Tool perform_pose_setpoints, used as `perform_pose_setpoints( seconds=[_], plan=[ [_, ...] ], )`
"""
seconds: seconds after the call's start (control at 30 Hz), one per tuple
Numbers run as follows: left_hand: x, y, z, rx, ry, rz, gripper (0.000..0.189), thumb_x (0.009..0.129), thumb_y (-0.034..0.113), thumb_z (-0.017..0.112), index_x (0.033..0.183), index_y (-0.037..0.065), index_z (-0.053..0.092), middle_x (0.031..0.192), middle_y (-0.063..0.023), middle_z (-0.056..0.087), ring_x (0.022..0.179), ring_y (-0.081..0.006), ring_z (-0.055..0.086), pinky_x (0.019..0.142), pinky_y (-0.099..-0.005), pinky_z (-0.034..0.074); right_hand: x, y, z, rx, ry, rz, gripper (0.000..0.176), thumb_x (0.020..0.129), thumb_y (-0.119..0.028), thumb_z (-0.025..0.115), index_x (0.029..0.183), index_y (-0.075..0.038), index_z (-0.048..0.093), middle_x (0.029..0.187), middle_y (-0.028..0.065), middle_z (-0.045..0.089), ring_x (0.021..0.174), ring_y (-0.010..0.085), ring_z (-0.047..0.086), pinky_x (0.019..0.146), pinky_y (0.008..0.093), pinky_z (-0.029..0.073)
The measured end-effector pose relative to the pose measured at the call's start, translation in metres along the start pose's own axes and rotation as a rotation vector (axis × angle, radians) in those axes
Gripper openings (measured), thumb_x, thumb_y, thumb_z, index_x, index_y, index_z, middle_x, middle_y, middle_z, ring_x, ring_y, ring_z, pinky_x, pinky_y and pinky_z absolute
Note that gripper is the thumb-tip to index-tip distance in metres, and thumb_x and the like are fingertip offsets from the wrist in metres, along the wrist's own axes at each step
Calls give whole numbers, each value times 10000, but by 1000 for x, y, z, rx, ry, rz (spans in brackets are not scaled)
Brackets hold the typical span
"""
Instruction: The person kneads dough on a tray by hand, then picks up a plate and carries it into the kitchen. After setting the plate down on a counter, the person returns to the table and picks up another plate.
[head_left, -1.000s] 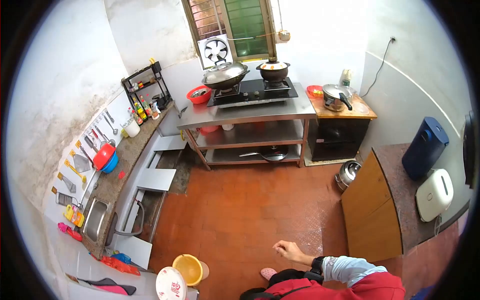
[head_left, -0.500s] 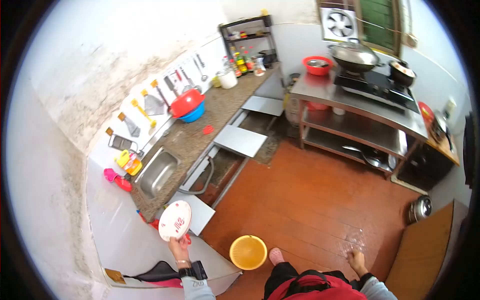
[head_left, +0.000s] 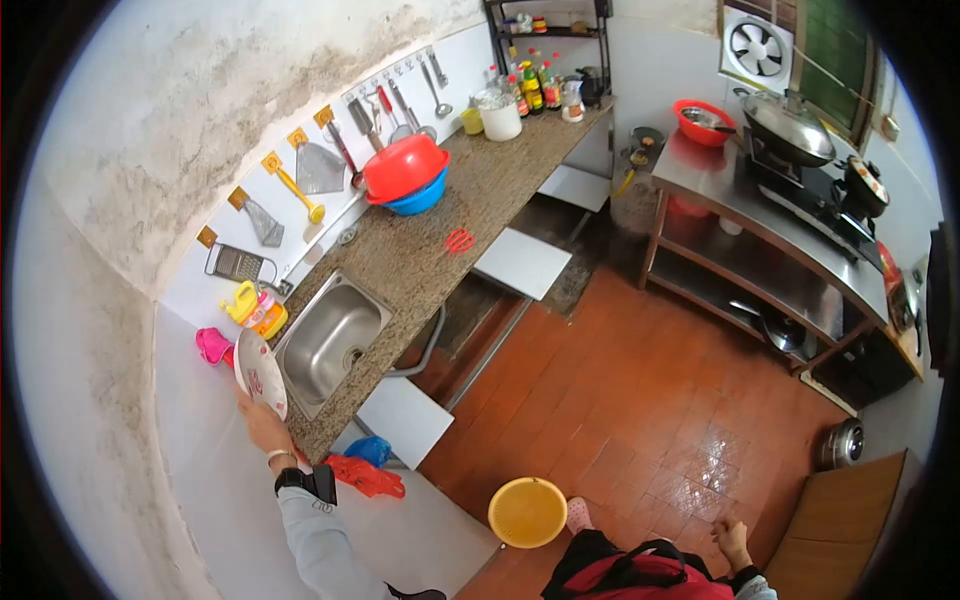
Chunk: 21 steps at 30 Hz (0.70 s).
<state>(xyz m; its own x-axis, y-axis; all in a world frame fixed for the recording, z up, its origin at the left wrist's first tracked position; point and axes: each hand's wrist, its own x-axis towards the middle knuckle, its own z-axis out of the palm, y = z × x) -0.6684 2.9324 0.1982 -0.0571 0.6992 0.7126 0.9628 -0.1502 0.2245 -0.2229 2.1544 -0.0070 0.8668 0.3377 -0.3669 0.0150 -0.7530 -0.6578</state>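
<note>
My left hand (head_left: 264,424) is closed on the near rim of a white plate (head_left: 260,372) with red markings. The plate is tilted over the left end of the stone counter (head_left: 440,190), beside the steel sink (head_left: 335,340). Just beyond the plate are a yellow bottle (head_left: 255,308) and a pink item (head_left: 214,346). Below my left wrist hang a red plastic bag (head_left: 368,476) and a blue bag (head_left: 372,450). My right hand (head_left: 733,543) hangs low over the tiled floor, its fingers loosely bent and a little apart, holding nothing.
A yellow basket (head_left: 528,512) stands on the floor by my foot. On the counter sit a red basin (head_left: 405,168) over a blue one (head_left: 415,195) and a red ring-shaped item (head_left: 459,241). White cabinet doors (head_left: 522,263) stick out below. A stove (head_left: 800,195) stands at the right.
My left hand has carried the plate leftward and up to the counter's end by the sink. The view has shifted closer to the counter. My right hand's fingers have loosened slightly.
</note>
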Motion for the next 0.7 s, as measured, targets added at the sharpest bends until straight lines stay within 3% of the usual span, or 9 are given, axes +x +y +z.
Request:
perform_pose_setpoints(
  seconds=[0.07,0.17,0.27,0.33,0.4,0.6,0.7],
  plan=[
    [16,23,-22,54,-201,-68,580,912,52,441,1465,47,267,1327,-227,469,948,-456,611,795,-529,499,-2,-4,3,5,-23,13,109,893,-29,602,929,58,656,702,127,686,571,170,665,512,299,539],
    [23,4,-4,107,-150,-15,577,932,74,425,1480,71,247,1291,-227,491,866,-456,625,708,-526,507,-5,-8,7,15,-21,57,107,889,-32,604,932,51,655,699,125,684,581,170,666,519,298,540],
    [22,5,1,83,-124,-7,575,931,72,426,1477,71,248,1299,-223,484,866,-455,623,698,-516,514,-5,-8,11,29,-4,110,112,887,-47,613,933,45,658,693,122,681,593,168,669,527,302,541],
    [17,3,12,20,-39,89,579,928,63,418,1479,62,242,1304,-229,487,871,-455,622,717,-529,500,-4,-13,15,56,2,128,116,887,-56,617,934,41,660,689,121,679,598,168,671,530,305,542],
    [7,21,3,-27,-190,-6,614,898,16,433,1481,44,242,1343,-241,469,1044,-461,576,835,-528,492,-6,-24,16,23,7,73,127,884,-79,627,921,38,660,694,126,685,595,171,673,528,307,540],
    [-21,71,3,-137,-75,209,614,897,6,427,1483,46,247,1340,-248,472,1078,-469,556,847,-544,471,-23,6,22,29,72,43,155,889,-110,632,897,44,648,744,160,708,615,208,698,542,328,542],
    [-43,127,-23,-200,-123,170,605,906,19,428,1483,46,249,1328,-252,480,1073,-476,552,847,-558,456,-39,44,22,84,115,118,152,883,-105,637,909,44,646,750,169,709,620,227,704,554,344,546]
  ],
)
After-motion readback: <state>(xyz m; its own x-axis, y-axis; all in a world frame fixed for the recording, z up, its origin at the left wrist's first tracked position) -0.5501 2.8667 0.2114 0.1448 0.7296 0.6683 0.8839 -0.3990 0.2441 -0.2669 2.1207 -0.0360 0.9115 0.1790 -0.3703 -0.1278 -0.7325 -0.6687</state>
